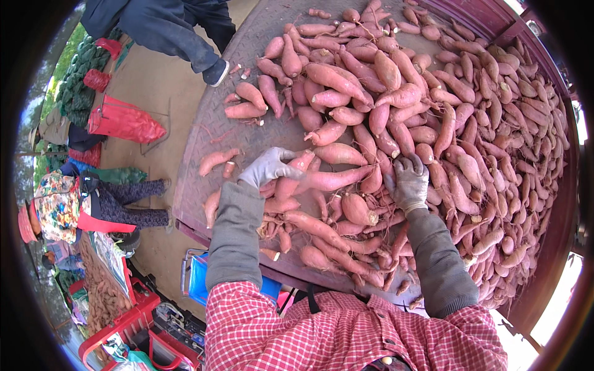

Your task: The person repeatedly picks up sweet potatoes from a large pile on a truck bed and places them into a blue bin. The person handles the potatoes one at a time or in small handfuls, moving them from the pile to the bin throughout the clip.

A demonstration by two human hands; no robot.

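A big heap of pink-red sweet potatoes (337,154), some with thin roots, covers the metal truck bed in front of me. My left hand (267,168), in a pale grey glove, is closed around a sweet potato (286,187) at the heap's near left side. Smaller pieces lie beside it on the bare metal. My right hand (411,184), also gloved, rests on the heap with its fingers a little apart and bent down over the sweet potatoes. No single one is plainly in its grip, and its fingertips are partly hidden among them.
The maroon truck bed (197,185) ends in an edge at left; a side wall (572,185) rises at right. A person's leg and shoe (216,72) are at the far edge. At left are another person (62,207), red mesh sacks (127,120), a blue crate (199,275) and a red vehicle (139,309).
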